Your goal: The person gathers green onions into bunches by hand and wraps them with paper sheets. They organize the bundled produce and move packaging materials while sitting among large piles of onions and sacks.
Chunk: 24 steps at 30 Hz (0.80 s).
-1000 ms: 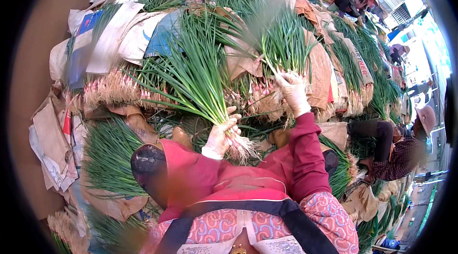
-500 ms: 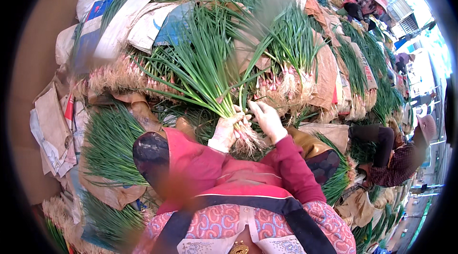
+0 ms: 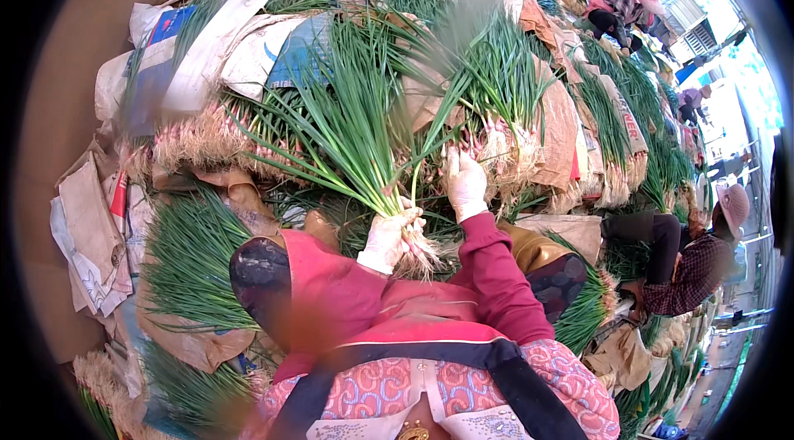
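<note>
The left hand (image 3: 389, 240), gloved, is a little below the middle of the view, toward six o'clock, and its fingers are curled firmly around the lower stems of a bunch of green onions (image 3: 354, 142). The leaves of this bunch spread away from the hand to eleven o'clock, and its pale roots (image 3: 426, 258) come out on the other side, toward four o'clock. The right hand (image 3: 466, 179), also gloved, is near the left one, at its two o'clock, and does not touch it. Its fingers are bent and point to twelve o'clock, with the tips at the lower edge of a pile of onions (image 3: 500, 84); I cannot tell whether they have hold of a stem. This pile lies at one o'clock from the right hand, and at its right side is a brown sheet (image 3: 557, 126). At ten o'clock from the left hand there is a row of onion roots (image 3: 219, 138), with a blue and white sack (image 3: 302, 51) above it. At nine o'clock lies another heap of onions (image 3: 190, 262). Between three and four o'clock of the view sits a co-worker (image 3: 686, 275) in a pink hat (image 3: 732, 204).
</note>
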Each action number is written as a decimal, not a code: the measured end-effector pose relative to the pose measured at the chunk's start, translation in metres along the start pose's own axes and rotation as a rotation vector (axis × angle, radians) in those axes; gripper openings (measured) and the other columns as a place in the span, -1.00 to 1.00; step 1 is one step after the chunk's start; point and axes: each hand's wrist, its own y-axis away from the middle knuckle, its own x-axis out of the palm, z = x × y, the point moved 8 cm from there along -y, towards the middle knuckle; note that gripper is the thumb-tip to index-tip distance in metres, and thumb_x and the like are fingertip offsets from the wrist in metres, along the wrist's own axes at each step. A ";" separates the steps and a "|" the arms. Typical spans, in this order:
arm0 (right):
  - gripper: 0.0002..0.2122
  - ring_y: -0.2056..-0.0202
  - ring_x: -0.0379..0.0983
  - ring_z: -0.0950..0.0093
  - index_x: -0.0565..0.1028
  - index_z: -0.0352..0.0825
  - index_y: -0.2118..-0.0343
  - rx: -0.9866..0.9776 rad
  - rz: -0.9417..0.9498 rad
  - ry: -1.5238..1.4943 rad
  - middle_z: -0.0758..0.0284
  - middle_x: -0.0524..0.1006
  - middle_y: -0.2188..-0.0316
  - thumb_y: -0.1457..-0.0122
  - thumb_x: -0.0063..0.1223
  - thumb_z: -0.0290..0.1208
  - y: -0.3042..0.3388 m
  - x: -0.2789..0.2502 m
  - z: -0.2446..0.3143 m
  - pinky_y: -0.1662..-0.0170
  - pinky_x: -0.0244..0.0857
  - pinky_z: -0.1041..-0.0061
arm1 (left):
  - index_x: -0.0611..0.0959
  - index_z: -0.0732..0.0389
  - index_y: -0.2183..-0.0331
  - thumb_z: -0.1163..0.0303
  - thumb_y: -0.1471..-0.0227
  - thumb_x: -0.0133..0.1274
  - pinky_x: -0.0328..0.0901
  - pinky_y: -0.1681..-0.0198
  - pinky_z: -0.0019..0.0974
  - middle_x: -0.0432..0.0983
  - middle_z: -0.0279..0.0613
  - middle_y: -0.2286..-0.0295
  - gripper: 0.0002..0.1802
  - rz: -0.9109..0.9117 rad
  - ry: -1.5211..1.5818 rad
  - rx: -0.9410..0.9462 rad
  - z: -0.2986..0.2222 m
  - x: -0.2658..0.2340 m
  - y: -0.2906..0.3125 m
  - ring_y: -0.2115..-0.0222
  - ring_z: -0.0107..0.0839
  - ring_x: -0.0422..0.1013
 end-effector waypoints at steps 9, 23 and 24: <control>-0.53 0.34 0.45 0.22 0.20 -0.34 -0.03 -0.132 0.342 0.287 0.14 0.50 0.40 -0.02 -0.04 -0.39 -0.003 0.040 0.062 0.25 0.31 0.35 | 0.43 0.27 0.37 0.67 0.18 0.04 0.33 0.56 -0.39 0.44 -0.17 0.56 -0.76 -0.095 -0.107 0.041 0.012 -0.008 0.002 0.62 -0.33 0.41; -0.80 0.70 0.15 0.75 0.46 -0.24 0.32 0.356 -0.030 -0.977 0.50 0.37 0.61 -0.09 -0.10 -0.24 -0.005 -0.050 -0.015 0.66 -0.01 0.75 | 0.24 0.09 -0.05 0.53 0.00 -0.10 0.19 0.44 -0.43 0.28 -0.38 0.50 -0.47 0.453 0.671 0.090 -0.070 0.055 0.044 0.56 -0.59 0.24; -0.78 0.67 0.25 0.69 0.45 -0.27 0.32 0.377 0.163 -0.693 0.43 0.40 0.58 -0.11 -0.13 -0.25 0.004 -0.055 -0.020 0.64 0.08 0.73 | 0.24 0.07 -0.05 0.52 -0.01 -0.10 0.17 0.44 -0.45 0.26 -0.40 0.50 -0.47 0.585 0.733 0.138 -0.090 0.065 0.055 0.56 -0.61 0.21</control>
